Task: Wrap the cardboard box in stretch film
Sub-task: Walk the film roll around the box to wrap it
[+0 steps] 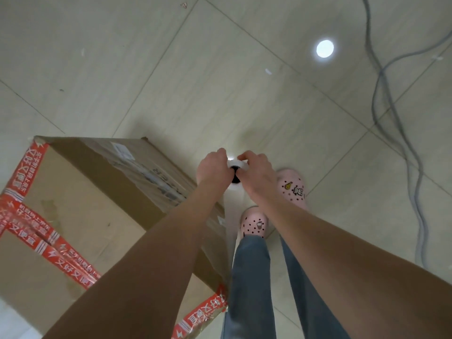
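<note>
Head view: large brown cardboard box (pixel 80 216) with red printed tape stands on the tiled floor at 8 o'clock. Left hand (pixel 212 167) and right hand (pixel 256 174), fingers clenched, grip the white stretch film roll (pixel 236 165), long axis vertical, just beside the box's right face.

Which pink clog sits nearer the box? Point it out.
The pink clog with the cup charm, close beside the brown cardboard box. The other pink clog with the bear charm stands farther out, right of the hands.
</note>
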Demonstrator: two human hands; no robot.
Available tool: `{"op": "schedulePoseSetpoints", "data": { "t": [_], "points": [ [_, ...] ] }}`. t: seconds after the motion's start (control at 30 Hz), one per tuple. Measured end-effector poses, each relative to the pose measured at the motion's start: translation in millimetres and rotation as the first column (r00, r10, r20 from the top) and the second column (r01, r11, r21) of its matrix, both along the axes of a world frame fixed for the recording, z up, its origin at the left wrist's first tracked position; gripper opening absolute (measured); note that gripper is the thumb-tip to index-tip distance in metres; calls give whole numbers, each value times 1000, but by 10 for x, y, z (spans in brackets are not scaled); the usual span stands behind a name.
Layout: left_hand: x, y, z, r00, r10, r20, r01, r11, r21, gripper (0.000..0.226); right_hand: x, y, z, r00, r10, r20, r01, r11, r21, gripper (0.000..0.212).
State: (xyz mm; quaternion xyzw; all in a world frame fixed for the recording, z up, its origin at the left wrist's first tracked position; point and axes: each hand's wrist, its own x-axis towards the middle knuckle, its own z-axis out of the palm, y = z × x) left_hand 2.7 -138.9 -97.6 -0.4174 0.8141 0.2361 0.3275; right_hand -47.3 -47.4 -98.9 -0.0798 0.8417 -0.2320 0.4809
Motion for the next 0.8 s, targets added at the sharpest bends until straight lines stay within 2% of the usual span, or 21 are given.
{"op": "schedulePoseSetpoints", "data": {
  "t": [0.1,0.2,0.3,0.37,0.43,0.5,0.63,0.7,0.8],
  "points": [
    [23,-131,-11,957,289,0,-289,957,-5,19,-139,-158,28,999,-14,37,13,1000,12,42],
    [47,-214,-23,842,540,9,-539,842,-24,24,-196,-337,39,989,-67,128,63,997,35,55],
    [150,-273,-76,702,712,-25,-713,701,-20,27,-181,-537,35,972,-96,215,100,995,-11,49],
    [212,-309,-73,662,749,-24,-750,662,-16,34,-178,-654,53,979,-40,201,49,998,-36,42],
    [248,-384,-49,696,717,35,-717,697,-24,35,-170,-748,71,984,26,174,-19,999,-43,40],
    [233,-463,2,783,617,79,-616,787,-45,34,-141,-793,92,983,47,177,-42,999,-33,36],
    [131,-590,33,948,317,12,-316,948,-35,32,-66,-848,73,980,98,172,-98,995,-6,23],
    [94,-622,15,980,193,55,-192,981,-19,31,-50,-863,48,974,151,169,-154,988,7,21],
    [93,-656,-16,986,129,106,-128,992,-14,28,-48,-875,23,962,230,148,-235,972,19,18]
  ]
}}
